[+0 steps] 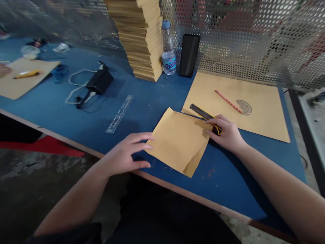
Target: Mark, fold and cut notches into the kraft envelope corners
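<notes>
A piece of brown paper (180, 139) with creased, slightly raised edges lies on the blue table in front of me. My left hand (132, 149) is at its left edge, fingers apart and holding nothing; whether the fingertips touch the paper I cannot tell. At the paper's upper right corner, my right hand (227, 132) has its fingers closed on the rear end of a black and yellow utility knife (203, 113). The knife points away to the upper left. Part of its handle is hidden by the fingers.
Behind on the right, a larger brown sheet (266, 118) bears a red pencil (228, 101) and a clear protractor (245, 106). Leftward are a clear ruler (120, 113), a black adapter (99, 81), a tall paper stack (142, 40), a water bottle (169, 54) and a phone (189, 56). Someone's hand (4, 70) shows far left.
</notes>
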Action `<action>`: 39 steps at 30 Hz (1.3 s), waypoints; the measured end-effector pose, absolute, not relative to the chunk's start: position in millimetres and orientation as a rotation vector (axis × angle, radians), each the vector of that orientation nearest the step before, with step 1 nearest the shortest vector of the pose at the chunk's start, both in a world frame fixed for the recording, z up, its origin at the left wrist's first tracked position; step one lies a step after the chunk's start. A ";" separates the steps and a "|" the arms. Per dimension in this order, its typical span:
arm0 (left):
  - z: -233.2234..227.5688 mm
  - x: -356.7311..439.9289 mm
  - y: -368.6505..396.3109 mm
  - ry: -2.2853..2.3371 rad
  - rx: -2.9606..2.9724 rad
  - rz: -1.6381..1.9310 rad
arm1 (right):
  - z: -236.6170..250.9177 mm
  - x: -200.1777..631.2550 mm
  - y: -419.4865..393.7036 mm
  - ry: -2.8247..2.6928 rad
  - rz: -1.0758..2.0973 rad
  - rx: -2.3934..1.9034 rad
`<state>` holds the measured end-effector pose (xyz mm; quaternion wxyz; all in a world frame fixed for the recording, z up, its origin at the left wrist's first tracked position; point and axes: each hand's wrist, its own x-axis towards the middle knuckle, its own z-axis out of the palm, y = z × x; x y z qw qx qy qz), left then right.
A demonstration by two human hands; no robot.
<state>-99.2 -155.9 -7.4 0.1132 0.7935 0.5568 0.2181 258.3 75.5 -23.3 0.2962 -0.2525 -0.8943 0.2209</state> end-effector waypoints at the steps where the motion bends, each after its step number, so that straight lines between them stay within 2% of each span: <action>1: -7.2 -113.1 -154.1 1.792 2.228 0.645 | -23.4 258.2 75.7 -2.379 0.586 -0.672; 4: -9.3 -157.8 -144.5 2.410 1.920 0.606 | -23.7 258.3 76.7 -2.371 0.582 -0.673; 9: -18.1 -192.9 -128.9 2.673 1.779 0.454 | -24.1 259.6 78.7 -2.359 0.584 -0.677; 25: -12.6 -243.9 -96.1 2.456 1.766 0.242 | -26.9 260.7 79.9 -2.351 0.603 -0.690; 32: 20.5 -200.5 -94.8 2.271 1.877 0.255 | -27.5 260.4 80.1 -2.327 0.616 -0.694; 39: 64.5 -128.6 -86.9 2.089 1.914 0.485 | -25.6 260.0 78.9 -2.284 0.642 -0.697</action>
